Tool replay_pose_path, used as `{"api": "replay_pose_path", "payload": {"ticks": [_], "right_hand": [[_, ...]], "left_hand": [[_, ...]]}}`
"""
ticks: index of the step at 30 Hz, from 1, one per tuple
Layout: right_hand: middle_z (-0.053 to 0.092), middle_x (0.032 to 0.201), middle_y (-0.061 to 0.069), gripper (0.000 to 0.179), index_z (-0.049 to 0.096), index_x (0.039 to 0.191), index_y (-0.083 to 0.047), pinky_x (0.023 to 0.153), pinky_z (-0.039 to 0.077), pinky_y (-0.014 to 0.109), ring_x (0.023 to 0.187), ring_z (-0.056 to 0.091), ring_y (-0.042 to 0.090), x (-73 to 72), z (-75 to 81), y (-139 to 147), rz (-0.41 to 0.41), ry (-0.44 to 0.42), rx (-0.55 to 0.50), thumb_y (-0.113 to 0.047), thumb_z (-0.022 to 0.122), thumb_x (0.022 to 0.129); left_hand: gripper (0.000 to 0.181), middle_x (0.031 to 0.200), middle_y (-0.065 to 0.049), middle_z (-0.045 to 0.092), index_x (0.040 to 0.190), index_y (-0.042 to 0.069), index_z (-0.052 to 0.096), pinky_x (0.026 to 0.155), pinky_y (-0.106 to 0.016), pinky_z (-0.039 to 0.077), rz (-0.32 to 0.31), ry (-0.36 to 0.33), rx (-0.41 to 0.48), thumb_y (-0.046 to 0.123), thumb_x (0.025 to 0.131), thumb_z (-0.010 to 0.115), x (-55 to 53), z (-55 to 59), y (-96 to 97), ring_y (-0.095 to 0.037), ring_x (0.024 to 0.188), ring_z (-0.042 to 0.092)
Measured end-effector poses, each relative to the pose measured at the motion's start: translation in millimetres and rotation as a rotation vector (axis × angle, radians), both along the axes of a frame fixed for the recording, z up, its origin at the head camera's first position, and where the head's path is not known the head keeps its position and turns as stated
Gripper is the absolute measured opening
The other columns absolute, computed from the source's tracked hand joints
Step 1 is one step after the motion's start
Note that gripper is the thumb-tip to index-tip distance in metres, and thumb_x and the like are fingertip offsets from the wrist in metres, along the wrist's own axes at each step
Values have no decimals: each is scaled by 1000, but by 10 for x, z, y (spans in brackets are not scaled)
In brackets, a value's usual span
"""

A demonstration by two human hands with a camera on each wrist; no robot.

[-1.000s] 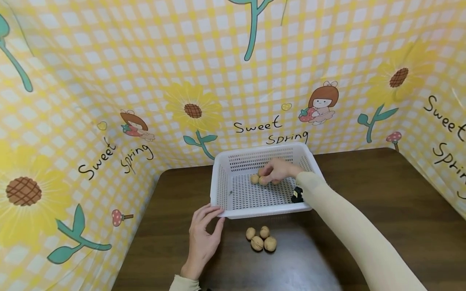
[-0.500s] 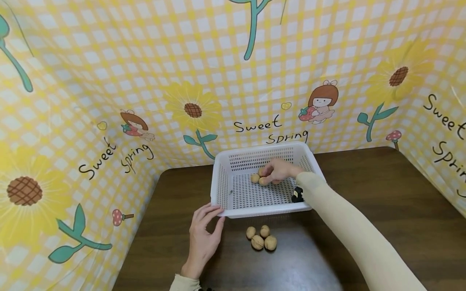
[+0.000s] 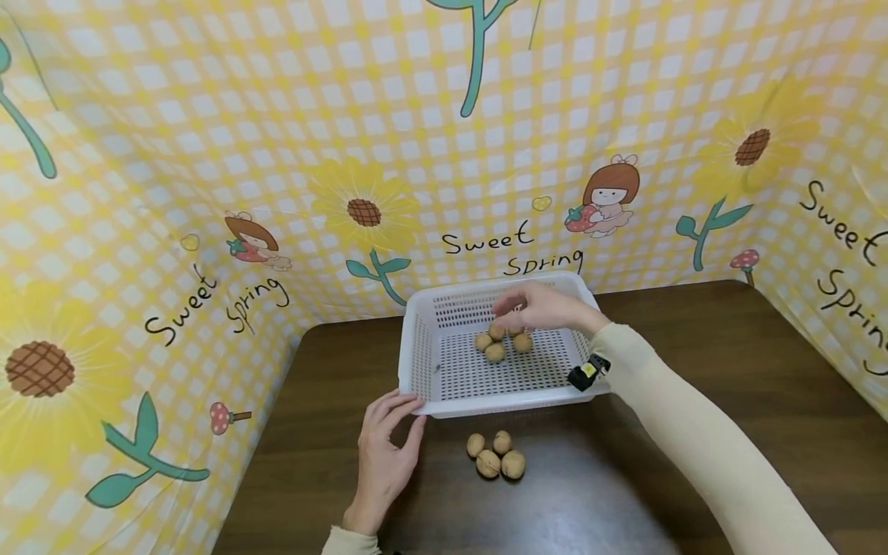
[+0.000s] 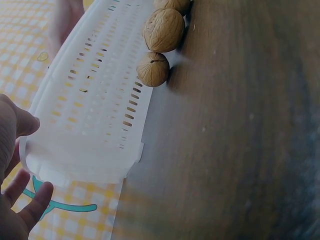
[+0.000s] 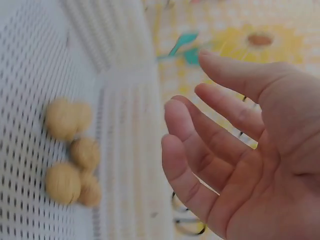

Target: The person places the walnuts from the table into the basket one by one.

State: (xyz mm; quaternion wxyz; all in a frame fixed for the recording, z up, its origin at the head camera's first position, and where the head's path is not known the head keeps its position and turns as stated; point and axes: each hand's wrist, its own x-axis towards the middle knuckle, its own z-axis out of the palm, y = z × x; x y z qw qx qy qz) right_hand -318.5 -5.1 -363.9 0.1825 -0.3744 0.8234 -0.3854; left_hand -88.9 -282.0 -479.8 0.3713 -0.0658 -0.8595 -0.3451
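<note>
A white perforated plastic basket [image 3: 479,393] stands at the back of the table. My left hand [image 3: 387,456] holds its front left corner, the thumb outside the front wall and the fingers at the rim; the left wrist view shows that corner between thumb and fingers [image 4: 36,205]. Several walnuts [image 3: 495,352] lie clustered on the basket floor. Above them is my right hand [image 3: 544,307], partly hiding some. In the right wrist view its palm is bare and its fingers [image 5: 182,165] are loosely bent, apart from the walnuts [image 5: 62,182].
Several more walnuts [image 3: 489,463] sit together on the dark wooden table [image 3: 333,432], just in front of the basket. A yellow checked cloth [image 3: 416,116] with printed flowers hangs behind and at both sides. A black wrist camera [image 3: 588,371] hangs over the basket's right side.
My right hand has let go of walnuts on the basket floor and risen, its fingers now apart. More walnuts show beneath it. The left hand stays at the corner.
</note>
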Motion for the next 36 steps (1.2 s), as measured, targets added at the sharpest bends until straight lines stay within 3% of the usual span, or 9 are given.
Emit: {"api": "replay_pose_path", "payload": {"ticks": [4, 9, 13, 17, 21, 25, 32, 36], "right_hand": [[78, 124, 4, 27, 78, 124, -15, 90, 62, 38, 105, 73, 21, 341, 51, 21, 18, 98, -76, -29, 74, 101], [79, 105, -5, 16, 81, 112, -20, 69, 56, 27, 80, 68, 10, 793, -45, 48, 50, 139, -207, -26, 78, 98], [78, 96, -5, 15, 79, 110, -19, 62, 57, 26, 70, 66, 5, 1099, -241, 31, 119, 118, -321, -24, 79, 97], [77, 91, -7, 15, 78, 111, -20, 56, 57, 24, 65, 65, -1, 1327, -548, -23, 197, 84, -377, -25, 80, 97], [78, 93, -2, 17, 78, 113, -16, 53, 55, 19, 63, 60, -5, 1450, -884, -82, 267, 36, -377, -24, 80, 97], [77, 97, 3, 24, 77, 117, -12, 57, 52, 15, 64, 55, -8, 1503, -1095, -108, 268, 94, -284, -20, 82, 95], [76, 108, -4, 21, 79, 116, -19, 65, 55, 15, 71, 63, 2, 1523, -1168, -118, 163, 167, -162, -22, 82, 95], [76, 108, -7, 22, 79, 114, -20, 70, 55, 15, 78, 66, 4, 1523, -1158, -118, 152, 212, -112, -25, 84, 93]], "left_hand": [[29, 119, 1, 77, 109, 13, 83, 118, -14, 36, 2, 24, -9, -1, 84, 86, 3, 3, 2, -33, 128, 62], [31, 119, 2, 77, 110, 14, 83, 117, -17, 38, -7, 51, -13, -2, 84, 86, 7, 9, 9, -34, 127, 63], [31, 118, 0, 77, 110, 14, 84, 117, -17, 38, -12, 51, 4, -2, 84, 86, 11, 11, 10, -34, 126, 63], [30, 118, -1, 77, 110, 14, 83, 117, -17, 37, -17, 44, 7, -1, 85, 85, -5, 0, 7, -34, 128, 62], [30, 118, -1, 77, 110, 13, 83, 118, -17, 37, -12, 37, 7, -1, 85, 85, -16, -14, 7, -34, 129, 62], [29, 117, -1, 77, 110, 12, 84, 118, -16, 36, -8, 29, 14, -1, 84, 85, -17, -22, 5, -35, 129, 62], [29, 118, -2, 77, 110, 11, 83, 119, -15, 35, -7, 10, 17, -1, 84, 86, -16, -35, -3, -34, 130, 61], [28, 119, -3, 77, 110, 9, 83, 119, -15, 35, -7, 7, 15, -1, 84, 86, -15, -35, -3, -33, 130, 61]]}}
